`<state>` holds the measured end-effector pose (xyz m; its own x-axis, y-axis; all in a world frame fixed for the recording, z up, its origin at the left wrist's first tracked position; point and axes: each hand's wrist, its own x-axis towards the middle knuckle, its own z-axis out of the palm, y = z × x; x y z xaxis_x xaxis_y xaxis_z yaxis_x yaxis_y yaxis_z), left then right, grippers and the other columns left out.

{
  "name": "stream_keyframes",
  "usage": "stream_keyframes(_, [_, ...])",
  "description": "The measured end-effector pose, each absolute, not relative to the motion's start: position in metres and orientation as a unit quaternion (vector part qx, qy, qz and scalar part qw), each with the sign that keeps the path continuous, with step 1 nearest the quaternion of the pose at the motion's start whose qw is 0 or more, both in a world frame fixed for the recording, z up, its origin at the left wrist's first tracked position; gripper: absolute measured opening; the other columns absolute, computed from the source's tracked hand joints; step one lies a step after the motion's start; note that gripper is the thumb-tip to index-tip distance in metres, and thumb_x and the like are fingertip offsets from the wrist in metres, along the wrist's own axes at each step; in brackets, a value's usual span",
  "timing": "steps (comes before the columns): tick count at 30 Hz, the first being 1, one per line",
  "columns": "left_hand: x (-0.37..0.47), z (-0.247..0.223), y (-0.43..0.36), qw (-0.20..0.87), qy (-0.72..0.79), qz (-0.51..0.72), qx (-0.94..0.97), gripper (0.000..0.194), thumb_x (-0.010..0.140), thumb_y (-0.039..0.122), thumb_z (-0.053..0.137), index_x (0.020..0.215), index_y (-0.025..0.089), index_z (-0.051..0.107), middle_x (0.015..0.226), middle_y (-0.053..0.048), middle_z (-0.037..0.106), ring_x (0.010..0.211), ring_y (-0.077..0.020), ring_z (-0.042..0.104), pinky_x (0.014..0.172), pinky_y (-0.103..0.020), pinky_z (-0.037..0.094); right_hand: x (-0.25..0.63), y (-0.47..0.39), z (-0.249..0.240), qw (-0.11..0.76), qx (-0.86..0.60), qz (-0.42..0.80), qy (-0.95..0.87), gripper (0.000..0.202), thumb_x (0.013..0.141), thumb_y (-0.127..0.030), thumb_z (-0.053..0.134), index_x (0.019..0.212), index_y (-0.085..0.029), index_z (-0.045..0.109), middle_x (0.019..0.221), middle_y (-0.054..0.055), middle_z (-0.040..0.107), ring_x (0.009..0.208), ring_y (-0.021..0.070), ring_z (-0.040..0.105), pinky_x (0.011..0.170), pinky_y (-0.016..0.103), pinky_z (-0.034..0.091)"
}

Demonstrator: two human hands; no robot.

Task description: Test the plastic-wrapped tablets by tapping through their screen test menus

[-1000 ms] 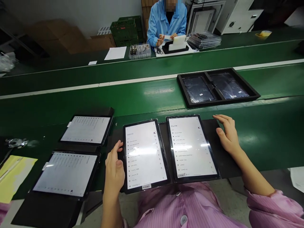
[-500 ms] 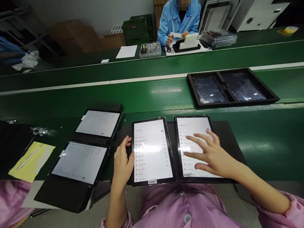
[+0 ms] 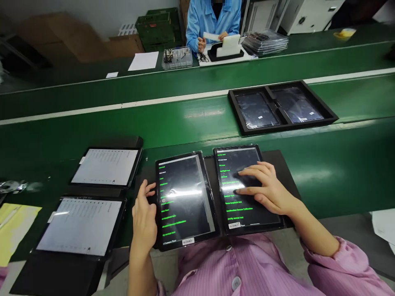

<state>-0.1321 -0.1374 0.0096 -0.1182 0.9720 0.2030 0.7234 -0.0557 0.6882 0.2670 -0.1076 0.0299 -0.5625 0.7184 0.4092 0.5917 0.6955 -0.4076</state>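
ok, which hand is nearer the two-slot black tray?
Right. Right hand is over the right dark-screen tablet, short of the tray; left hand farther, beside the left one.

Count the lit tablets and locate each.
4 visible: one tablet beside the left hand, a second under the right hand, and farther left a near one and a far one.

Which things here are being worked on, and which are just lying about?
In use:
left green-text tablet, left hand beside it
right green-text tablet, right hand over it

Lying about:
two white-screen tablets
black tray
yellow paper
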Motion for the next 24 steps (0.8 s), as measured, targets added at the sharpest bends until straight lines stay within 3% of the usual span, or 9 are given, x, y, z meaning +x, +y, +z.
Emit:
stream_keyframes(4, [-0.133, 0.007, -0.133, 0.191, 0.690, 0.331, 0.614, 0.068, 0.091, 0.032, 0.042, 0.157, 0.020, 0.033, 0.137, -0.014, 0.061, 0.115, -0.0322, 0.061, 0.106, -0.057, 0.044, 0.266, -0.109, 0.033, 0.276, -0.352, 0.118, -0.886, 0.067, 0.110, -0.052, 0.015, 0.114, -0.039, 0.081, 0.140, 0.006, 0.060, 0.126, 0.0323, 0.050, 0.114, 0.062, 0.029])
stream_keyframes(8, [-0.127, 0.014, -0.136, 0.172, 0.698, 0.292, 0.630, 0.080, 0.080, 0.026, 0.047, 0.158, 0.020, 0.030, 0.138, -0.014, 0.059, 0.115, -0.0329, 0.060, 0.105, -0.058, 0.044, 0.273, -0.114, 0.032, 0.268, -0.378, 0.125, -0.878, 0.061, 0.109, -0.053, 0.023, 0.105, -0.041, 0.083, 0.142, 0.003, 0.059, 0.127, 0.0346, 0.050, 0.116, 0.065, 0.026])
stream_keyframes(15, [-0.120, 0.025, -0.141, 0.165, 0.705, 0.216, 0.655, 0.089, 0.078, 0.026, 0.047, 0.163, 0.018, 0.021, 0.142, -0.015, 0.055, 0.120, -0.0336, 0.055, 0.103, -0.053, 0.042, 0.286, -0.120, 0.031, 0.454, -0.483, 0.074, -0.745, 0.085, 0.103, -0.069, 0.011, 0.075, -0.034, 0.083, 0.116, 0.010, 0.065, 0.107, 0.0367, 0.057, 0.099, 0.063, 0.044])
stream_keyframes(18, [-0.123, 0.024, -0.138, 0.192, 0.714, 0.226, 0.634, 0.085, 0.080, 0.028, 0.041, 0.163, 0.020, 0.024, 0.143, -0.014, 0.055, 0.119, -0.0331, 0.055, 0.101, -0.053, 0.042, 0.286, -0.116, 0.028, 0.448, -0.482, 0.084, -0.748, 0.088, 0.102, -0.072, 0.008, 0.082, -0.031, 0.082, 0.115, 0.011, 0.065, 0.105, 0.0374, 0.057, 0.096, 0.061, 0.043])
stream_keyframes(24, [-0.125, 0.021, -0.138, 0.192, 0.695, 0.270, 0.638, 0.073, 0.090, 0.043, 0.033, 0.158, 0.018, 0.035, 0.143, -0.016, 0.056, 0.119, -0.0339, 0.056, 0.102, -0.054, 0.041, 0.282, -0.106, 0.021, 0.324, -0.465, 0.106, -0.817, 0.094, 0.096, -0.079, -0.002, 0.116, -0.036, 0.079, 0.138, 0.012, 0.054, 0.123, 0.0424, 0.048, 0.103, 0.068, 0.032])
